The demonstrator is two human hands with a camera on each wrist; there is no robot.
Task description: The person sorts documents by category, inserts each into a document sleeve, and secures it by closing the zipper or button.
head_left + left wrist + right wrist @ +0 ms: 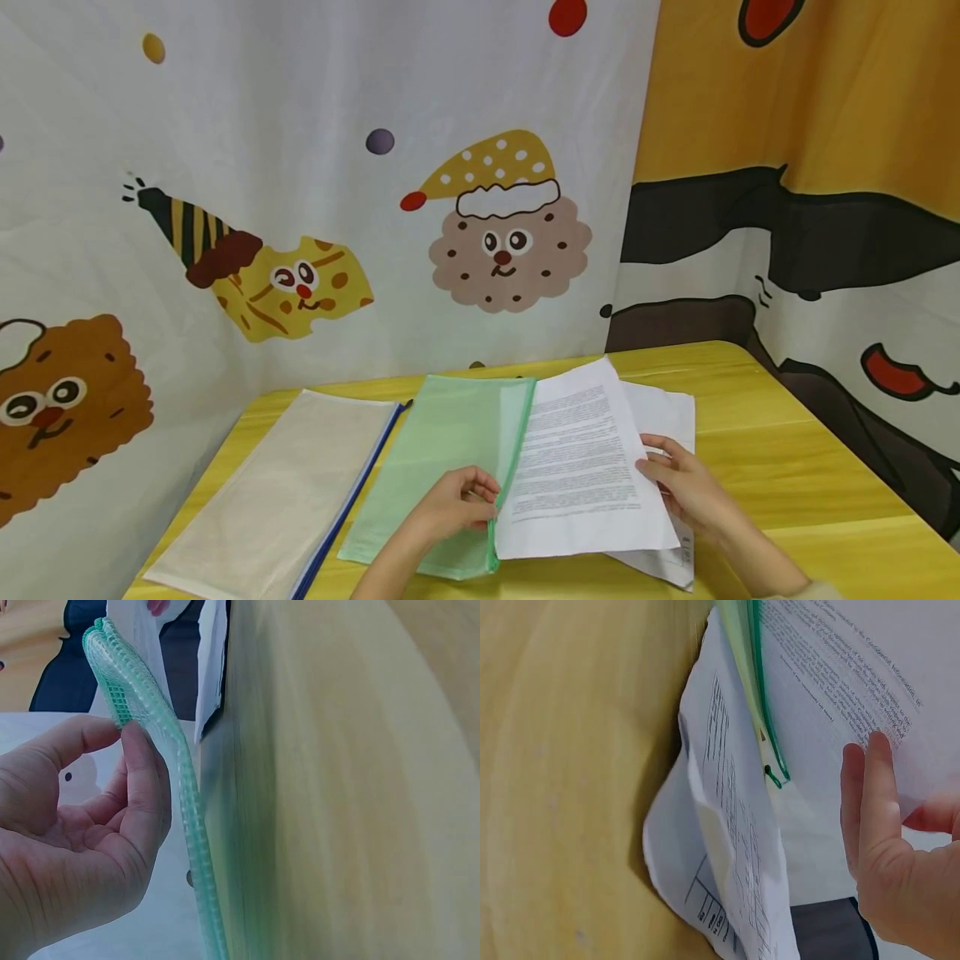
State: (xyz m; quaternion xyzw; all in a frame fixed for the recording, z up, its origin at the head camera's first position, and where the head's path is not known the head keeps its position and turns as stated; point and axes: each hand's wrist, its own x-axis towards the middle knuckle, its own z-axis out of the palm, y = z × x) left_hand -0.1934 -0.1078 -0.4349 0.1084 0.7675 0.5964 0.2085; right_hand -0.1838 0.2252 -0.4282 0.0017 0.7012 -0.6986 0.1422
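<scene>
Between thumb and fingers, my left hand (457,504) pinches the open edge of a green mesh zip pouch (420,467); the left wrist view shows the pouch edge (196,832) raised from the table. My right hand (690,487) holds a printed sheet of paper (573,467) by its right edge, thumb on top and fingers behind. The sheet's left side lies along the pouch's zip edge. Under and beyond it are more papers (675,408), whose curled lower sheets (720,817) show in the right wrist view. A green zip pull (775,777) hangs at the pouch's corner.
A whitish zip pouch (292,483) with a blue zip edge lies flat to the left of the green one. The yellow wood-patterned table (795,467) extends to the right. Behind it hangs a cartoon-printed curtain (315,167).
</scene>
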